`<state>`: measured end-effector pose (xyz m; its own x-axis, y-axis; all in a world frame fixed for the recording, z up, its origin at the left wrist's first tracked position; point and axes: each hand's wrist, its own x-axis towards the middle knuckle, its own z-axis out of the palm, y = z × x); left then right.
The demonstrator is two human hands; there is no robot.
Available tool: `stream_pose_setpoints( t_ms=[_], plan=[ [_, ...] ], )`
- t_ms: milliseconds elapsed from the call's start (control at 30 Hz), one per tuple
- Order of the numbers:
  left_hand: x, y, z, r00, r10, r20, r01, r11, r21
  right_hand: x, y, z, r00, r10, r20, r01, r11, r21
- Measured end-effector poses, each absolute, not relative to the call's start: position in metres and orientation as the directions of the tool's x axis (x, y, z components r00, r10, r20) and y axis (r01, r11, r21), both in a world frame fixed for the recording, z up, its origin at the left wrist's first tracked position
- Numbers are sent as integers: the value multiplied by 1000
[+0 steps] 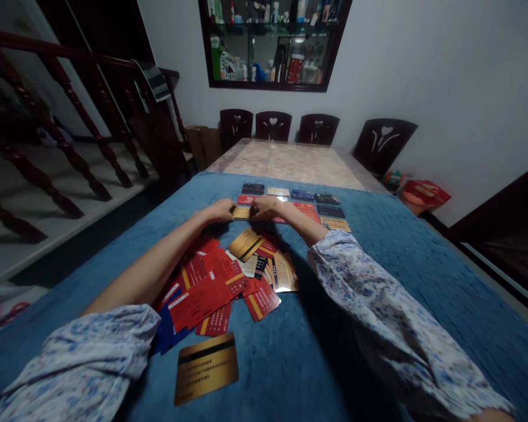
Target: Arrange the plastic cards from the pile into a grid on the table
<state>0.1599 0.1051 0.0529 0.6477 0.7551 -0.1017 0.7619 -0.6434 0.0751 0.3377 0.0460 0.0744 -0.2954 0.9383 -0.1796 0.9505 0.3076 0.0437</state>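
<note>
In the head view, both my arms reach forward over the blue cloth. My left hand [222,210] has its fingers closed at the left end of a gold card [242,213]. At the card's right end are the curled fingers of my right hand [264,207]. A red card [245,200] lies just beyond, in a layout of cards in rows. Nearer me spreads a loose pile of red cards [211,293], with a gold striped card [245,244] on top. Another gold card [206,368] lies alone close to me.
The blue cloth [405,281] covers the near part of a table whose marbled top [286,158] shows behind. Right of my right hand lie dark cards [328,198] and a yellow card [335,224]. Several dark chairs [273,125] stand at the far end.
</note>
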Motion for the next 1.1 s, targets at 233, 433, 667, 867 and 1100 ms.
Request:
stream_pose_setpoints(
  t_ms=[233,433,667,867,1100],
  plan=[
    [160,107,51,647,756,-93,762,-643,80,334,50,75,-286,928,-239,956,292,-9],
    [160,103,49,636,768,-73,772,-632,75,326,53,72,-220,942,-252,975,221,-26],
    [160,100,46,629,775,-63,777,-625,76,324,56,67,-198,945,-260,980,200,-18],
    [159,95,43,615,788,-28,788,-614,39,324,54,69,-195,950,-245,979,202,4],
    [156,89,41,559,828,-40,829,-557,48,329,48,76,-213,961,-178,968,232,93]
  ],
)
